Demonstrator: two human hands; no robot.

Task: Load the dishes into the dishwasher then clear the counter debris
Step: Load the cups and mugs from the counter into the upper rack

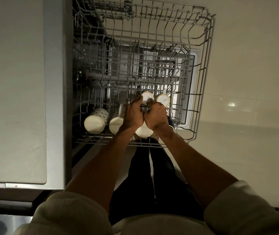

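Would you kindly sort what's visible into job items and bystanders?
Job items: upper rack; printed cup both hands hold; second printed cup; patterned cup; plain cup; bowl; left hand; right hand.

Bystanders: counter; floor.

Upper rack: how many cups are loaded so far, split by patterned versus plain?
Patterned cup: 1
Plain cream cups: 4
Total: 5, all upside down in the upper rack; the hands partly hide one.

floor (pixel 247 102): pale glossy tiles | counter (pixel 13 82): white | light: dim
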